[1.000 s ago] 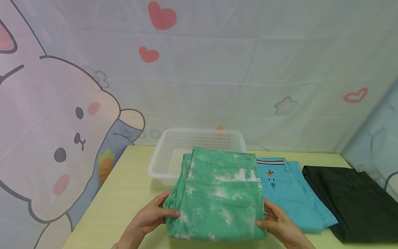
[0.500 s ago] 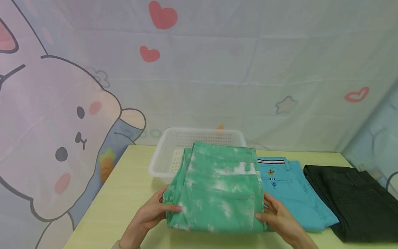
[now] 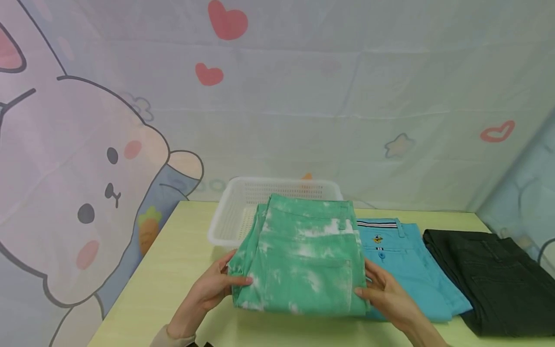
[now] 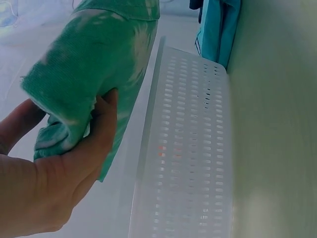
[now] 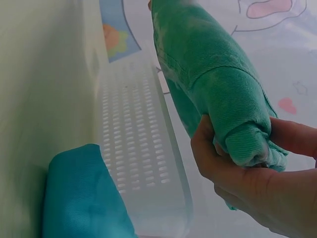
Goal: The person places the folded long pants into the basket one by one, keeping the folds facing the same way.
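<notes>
A folded pair of green and white tie-dye jeans is held up above the table, its far end in front of the white basket. My left hand grips its left edge, thumb on top and fingers beneath. At the right edge my right hand pinches the fold the same way. In the left wrist view, the left hand has the thick folded jeans between thumb and fingers. The right wrist view shows the right hand around a rolled-looking corner of the jeans.
A white perforated plastic basket stands at the back of the pale yellow table. Folded light-blue trousers lie right of the jeans, partly covered by them in view. Folded black trousers lie farther right. A printed cloth backdrop hangs behind.
Both hands have raised the green jeans and moved them slightly forward, towards the basket. The basket and the blue and black trousers have stayed in place.
</notes>
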{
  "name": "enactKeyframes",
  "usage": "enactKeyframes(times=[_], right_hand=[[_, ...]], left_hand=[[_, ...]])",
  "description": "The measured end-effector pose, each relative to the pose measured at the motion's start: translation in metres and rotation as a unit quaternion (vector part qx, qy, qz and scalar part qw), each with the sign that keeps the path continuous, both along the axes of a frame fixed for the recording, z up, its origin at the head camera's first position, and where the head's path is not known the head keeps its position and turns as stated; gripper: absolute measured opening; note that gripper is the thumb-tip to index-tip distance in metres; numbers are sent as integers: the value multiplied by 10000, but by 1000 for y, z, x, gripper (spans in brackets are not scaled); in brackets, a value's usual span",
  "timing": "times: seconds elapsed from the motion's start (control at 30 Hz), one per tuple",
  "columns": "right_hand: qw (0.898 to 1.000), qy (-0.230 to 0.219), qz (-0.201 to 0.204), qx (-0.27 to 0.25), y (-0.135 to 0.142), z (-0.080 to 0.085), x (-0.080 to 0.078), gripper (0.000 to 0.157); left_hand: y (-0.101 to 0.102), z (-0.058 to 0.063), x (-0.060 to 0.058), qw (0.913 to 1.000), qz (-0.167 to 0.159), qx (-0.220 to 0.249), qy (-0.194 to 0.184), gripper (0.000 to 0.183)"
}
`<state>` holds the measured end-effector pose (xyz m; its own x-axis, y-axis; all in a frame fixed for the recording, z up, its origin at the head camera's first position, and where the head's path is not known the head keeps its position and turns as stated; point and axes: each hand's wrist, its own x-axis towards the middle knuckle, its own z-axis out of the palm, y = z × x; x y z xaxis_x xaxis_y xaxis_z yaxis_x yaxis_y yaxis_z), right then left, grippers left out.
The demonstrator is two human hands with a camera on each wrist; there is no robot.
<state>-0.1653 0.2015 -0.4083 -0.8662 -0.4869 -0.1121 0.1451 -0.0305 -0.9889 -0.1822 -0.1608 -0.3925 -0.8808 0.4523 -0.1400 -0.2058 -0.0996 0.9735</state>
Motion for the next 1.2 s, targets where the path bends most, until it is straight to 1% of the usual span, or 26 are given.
enactKeyframes(times=[0.23, 0.33, 0.6, 0.77, 1.0, 1.2], right_hand=[[9997, 134, -83, 183, -2, 6, -5, 83], [9995, 82, -181, 260, -3, 8, -8, 83], [9993, 344, -77, 152, -3, 8, -11, 81], [9990, 377, -139, 214, -3, 9, -16, 79], [9988, 420, -164, 190, -2, 7, -21, 80], [9984, 429, -261, 245, -4, 7, -25, 80]], left_hand=[[0, -1, -8, 9999, 101, -9, 61, 76], [1, -1, -10, 9999, 135, -10, 84, 76], [3, 0, -16, 9995, 263, -96, 156, 73], [4, 1, -19, 9992, 343, -67, 182, 72], [3, 6, -19, 9989, 406, 13, 233, 76], [4, 4, -24, 9982, 504, -36, 308, 75]])
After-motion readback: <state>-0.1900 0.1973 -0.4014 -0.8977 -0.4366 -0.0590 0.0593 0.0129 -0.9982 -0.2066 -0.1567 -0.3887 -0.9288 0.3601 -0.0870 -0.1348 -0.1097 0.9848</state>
